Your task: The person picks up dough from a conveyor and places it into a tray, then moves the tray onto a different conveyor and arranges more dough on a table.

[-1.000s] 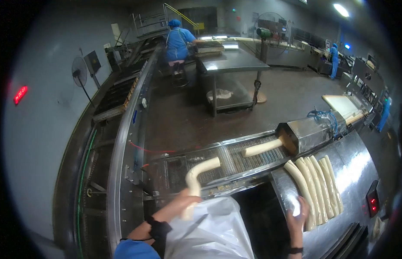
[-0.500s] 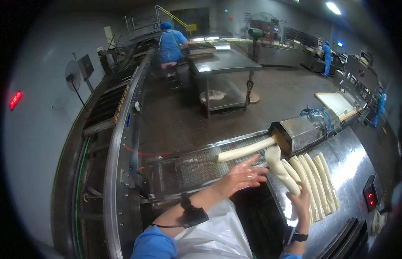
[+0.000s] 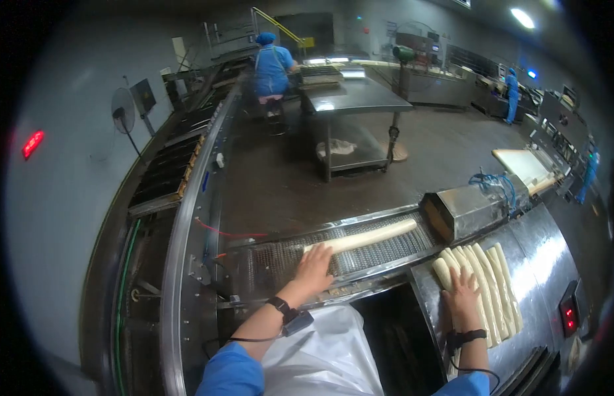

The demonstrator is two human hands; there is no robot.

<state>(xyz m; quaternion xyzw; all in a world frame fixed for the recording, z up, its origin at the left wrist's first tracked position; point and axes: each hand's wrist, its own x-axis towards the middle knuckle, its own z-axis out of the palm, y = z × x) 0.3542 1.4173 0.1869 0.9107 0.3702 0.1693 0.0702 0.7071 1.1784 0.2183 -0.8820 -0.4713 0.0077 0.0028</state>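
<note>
A long pale dough roll (image 3: 376,235) lies along the mesh conveyor (image 3: 274,264). My left hand (image 3: 314,269) rests on its near left end, fingers spread with the fingertips over the dough. On the steel table (image 3: 538,244) to the right, several dough rolls (image 3: 495,284) lie side by side. My right hand (image 3: 462,296) lies on the leftmost rolls, fingers apart and palm down. The lower parts of those rolls are hidden under the hand and wrist.
A metal machine housing (image 3: 468,208) stands at the conveyor's right end. Black trays (image 3: 165,168) line the rail at left. A steel worktable (image 3: 360,96) stands ahead. One person (image 3: 272,69) in blue is beside it; another (image 3: 511,96) is farther right.
My left hand has moved left and down onto the conveyor roll, which has shifted left. The bent roll beside my right hand now lies with the row, and that hand is flat on top.
</note>
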